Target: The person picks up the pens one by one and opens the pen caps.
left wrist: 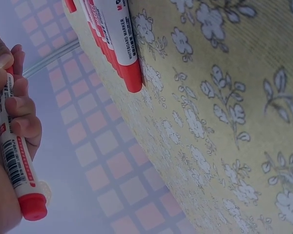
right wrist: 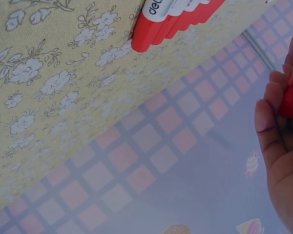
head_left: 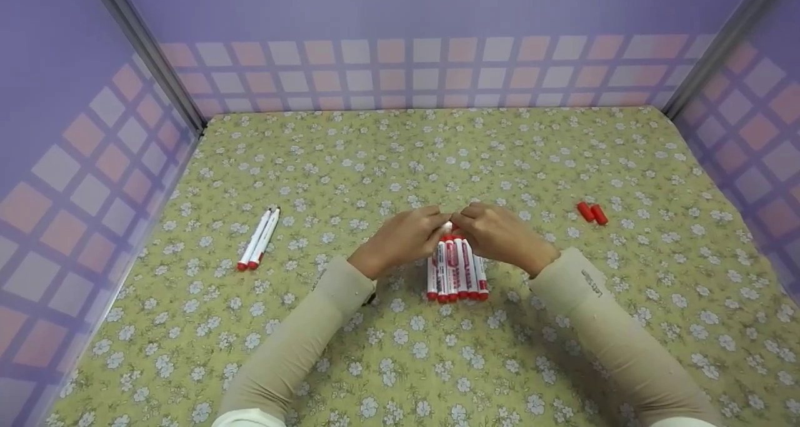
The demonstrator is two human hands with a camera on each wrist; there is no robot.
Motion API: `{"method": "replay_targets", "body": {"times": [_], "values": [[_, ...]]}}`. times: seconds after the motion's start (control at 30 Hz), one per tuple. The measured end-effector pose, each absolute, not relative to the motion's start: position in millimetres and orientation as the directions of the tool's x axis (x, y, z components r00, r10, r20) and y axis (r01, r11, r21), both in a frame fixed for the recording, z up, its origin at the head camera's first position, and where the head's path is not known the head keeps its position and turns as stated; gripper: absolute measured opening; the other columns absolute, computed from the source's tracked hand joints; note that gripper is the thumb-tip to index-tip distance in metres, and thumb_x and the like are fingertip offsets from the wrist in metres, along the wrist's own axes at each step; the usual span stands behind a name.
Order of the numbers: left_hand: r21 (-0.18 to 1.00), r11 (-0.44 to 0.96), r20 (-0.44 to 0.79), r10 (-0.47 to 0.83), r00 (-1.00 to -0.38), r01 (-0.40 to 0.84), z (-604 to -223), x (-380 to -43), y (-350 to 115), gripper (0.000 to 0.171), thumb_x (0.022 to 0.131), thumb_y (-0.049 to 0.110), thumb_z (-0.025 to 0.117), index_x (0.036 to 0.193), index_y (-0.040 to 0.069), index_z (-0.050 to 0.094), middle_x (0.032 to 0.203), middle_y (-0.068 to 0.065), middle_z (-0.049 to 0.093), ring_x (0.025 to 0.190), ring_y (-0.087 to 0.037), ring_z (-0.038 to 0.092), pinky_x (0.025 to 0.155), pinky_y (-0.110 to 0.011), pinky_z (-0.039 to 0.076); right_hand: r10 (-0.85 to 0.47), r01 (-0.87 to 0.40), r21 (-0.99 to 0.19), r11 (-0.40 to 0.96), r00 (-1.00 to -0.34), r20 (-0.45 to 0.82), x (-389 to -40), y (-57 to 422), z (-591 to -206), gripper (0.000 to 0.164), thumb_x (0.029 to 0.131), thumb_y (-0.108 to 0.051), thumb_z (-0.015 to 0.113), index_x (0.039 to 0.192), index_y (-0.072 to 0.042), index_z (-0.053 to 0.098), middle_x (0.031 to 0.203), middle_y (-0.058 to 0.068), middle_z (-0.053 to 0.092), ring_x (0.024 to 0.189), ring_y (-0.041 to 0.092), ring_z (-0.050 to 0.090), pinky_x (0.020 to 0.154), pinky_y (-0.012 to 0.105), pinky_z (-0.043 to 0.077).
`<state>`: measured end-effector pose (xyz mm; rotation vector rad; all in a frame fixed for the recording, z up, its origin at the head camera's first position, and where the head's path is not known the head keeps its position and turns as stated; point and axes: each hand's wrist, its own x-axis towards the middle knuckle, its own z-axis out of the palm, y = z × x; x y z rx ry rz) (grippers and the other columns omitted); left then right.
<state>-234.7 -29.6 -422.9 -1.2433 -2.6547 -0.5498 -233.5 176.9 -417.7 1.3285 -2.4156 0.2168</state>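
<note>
Both hands meet over a row of markers near the middle of the table. My left hand (head_left: 405, 234) grips a white whiteboard marker (left wrist: 15, 151), its fingers curled round the barrel and the red end plug facing down in the left wrist view. My right hand (head_left: 505, 234) holds a red marker cap (right wrist: 290, 102) between thumb and curled fingers, at the other end of that marker. Below them several red-capped whiteboard markers (head_left: 458, 271) lie side by side, their top ends partly hidden by the hands.
Two white markers without caps (head_left: 256, 239) lie together on the left of the flowered tablecloth (head_left: 387, 364), dark tips away from me. Two loose red caps (head_left: 592, 213) lie to the right. Checked purple walls (head_left: 400, 14) close off the back and sides.
</note>
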Motion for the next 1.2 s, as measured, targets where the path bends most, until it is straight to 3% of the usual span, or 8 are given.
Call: {"method": "replay_targets", "body": {"times": [0.63,0.93,1.07,1.2], "values": [[0.349,0.626,0.231,0.664,-0.711,0.698,-427.6,-233.4,-47.1,0.031,0.101,0.022,0.050,0.121,0.005,0.065,0.109,-0.008,0.065,0.088,-0.018,0.063,0.077,-0.033,0.053,-0.771,-0.830,0.010,0.558,-0.514,0.377,-232.9,179.9,-416.7,0.009,0.092,-0.007,0.063,0.093,0.000,0.069,0.080,0.009,0.066,0.069,0.020,0.062,0.062,0.031,0.053],[0.412,0.642,0.230,0.613,-0.756,0.646,-429.7,-232.8,-60.8,0.030,0.101,0.022,0.050,0.121,0.005,0.065,0.111,-0.007,0.065,0.095,-0.017,0.064,0.082,-0.033,0.053,-0.767,-0.821,0.000,0.571,-0.533,0.356,-232.6,181.2,-417.8,0.013,0.090,-0.007,0.066,0.100,0.001,0.070,0.085,0.010,0.068,0.072,0.020,0.064,0.065,0.031,0.055],[0.433,0.639,0.259,0.588,-0.767,0.636,-432.1,-233.8,-67.9,0.026,0.100,0.020,0.051,0.115,0.005,0.067,0.103,-0.007,0.066,0.080,-0.014,0.061,0.072,-0.031,0.052,-0.768,-0.822,-0.005,0.570,-0.535,0.351,-232.8,181.4,-418.0,0.011,0.090,-0.008,0.066,0.098,-0.001,0.070,0.084,0.009,0.068,0.072,0.020,0.065,0.065,0.031,0.055],[0.453,0.641,0.279,0.557,-0.782,0.619,-431.7,-235.1,-75.1,0.026,0.101,0.020,0.050,0.112,0.004,0.067,0.091,-0.005,0.064,0.062,-0.009,0.047,0.057,-0.025,0.043,-0.770,-0.822,-0.017,0.569,-0.540,0.339,-233.4,182.1,-418.9,0.012,0.091,-0.008,0.064,0.098,0.000,0.070,0.084,0.010,0.069,0.073,0.020,0.065,0.066,0.031,0.056]]}}
